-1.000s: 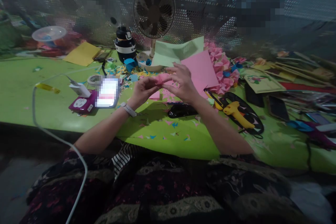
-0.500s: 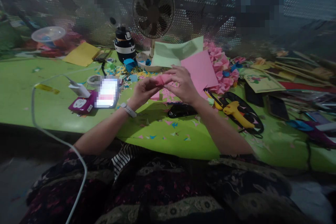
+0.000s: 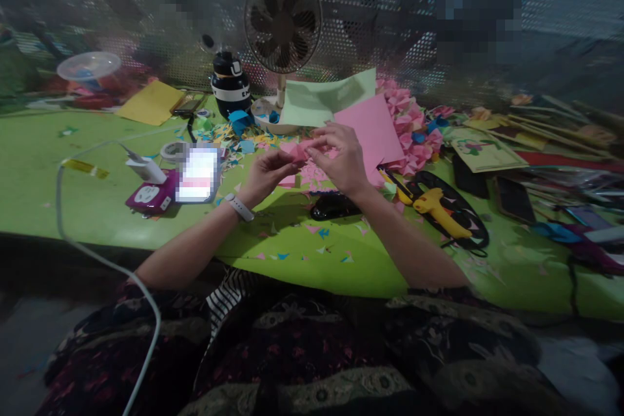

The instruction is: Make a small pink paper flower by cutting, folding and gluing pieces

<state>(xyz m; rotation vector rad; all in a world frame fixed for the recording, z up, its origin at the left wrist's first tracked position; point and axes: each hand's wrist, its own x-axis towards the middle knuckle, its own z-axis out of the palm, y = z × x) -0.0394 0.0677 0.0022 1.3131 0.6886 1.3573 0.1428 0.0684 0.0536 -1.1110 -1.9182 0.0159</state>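
Note:
A small piece of pink paper [image 3: 296, 150] is pinched between my two hands above the green table. My left hand [image 3: 266, 174] grips its left side, with a white-banded watch on the wrist. My right hand [image 3: 338, 157] has its fingertips closed on the right side of the same piece. Below and behind my hands lie pink paper scraps [image 3: 314, 175]. Just behind my right hand, a large pink sheet [image 3: 373, 127] leans by a pale green sheet [image 3: 331, 99]. A heap of folded pink paper pieces [image 3: 409, 120] rises to the right.
A fan [image 3: 283, 19] and black bottle [image 3: 231, 88] stand at the back. To the left are a lit phone [image 3: 197, 174] and purple socket block [image 3: 152, 195] with a white cable. A yellow glue gun [image 3: 443, 211] lies right, and a black object [image 3: 334, 206] sits below my hands.
The pink piece is turned slightly, showing a flatter face between my fingers. My right fingers have shifted a little; both hands keep hold of it.

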